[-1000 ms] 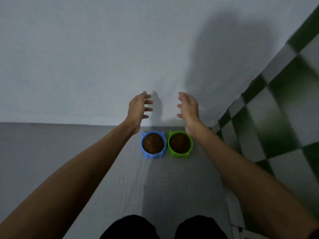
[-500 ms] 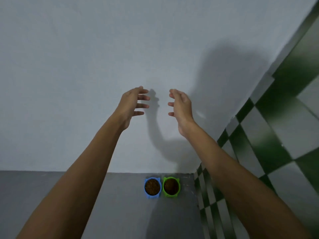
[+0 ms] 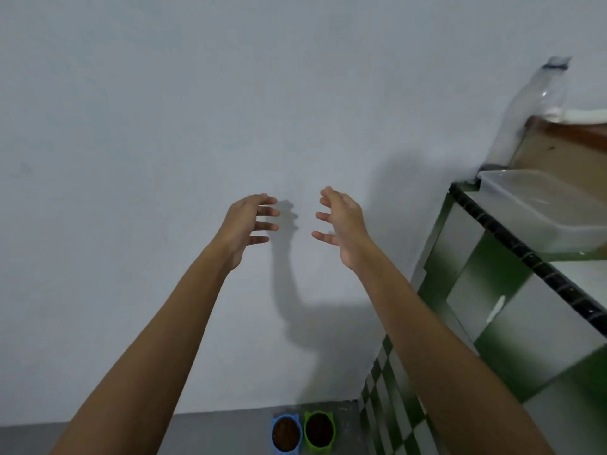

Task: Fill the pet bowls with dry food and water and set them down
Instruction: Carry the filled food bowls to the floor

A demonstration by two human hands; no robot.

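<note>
Both hands are raised in front of the wall, palms turned toward each other with a gap between them; the left hand (image 3: 244, 224) and the right hand (image 3: 343, 223) each have their fingers spread and loosely bent, and neither has hold of anything. The two bowls sit on the grey floor at the foot of the wall, far below the hands: the blue bowl (image 3: 285, 436) on the left and the green bowl (image 3: 319, 431) on the right, touching or nearly so, both filled with brown dry food. No water shows in either, so the food part looks done and the water part seems to remain, though a bowl for water is not in view. To the right, on the black-edged counter (image 3: 525, 254) above the green-and-white tiles, stand a clear plastic bottle (image 3: 522, 126) with a dark cap, upright against the wall, and just in front of it a clear lidded tub (image 3: 542, 208). The bottle lies up and to the right of the fingers, its long axis vertical, so the right hand is the nearer one for a reach to it. No brand, label or writing can be read on anything.
</note>
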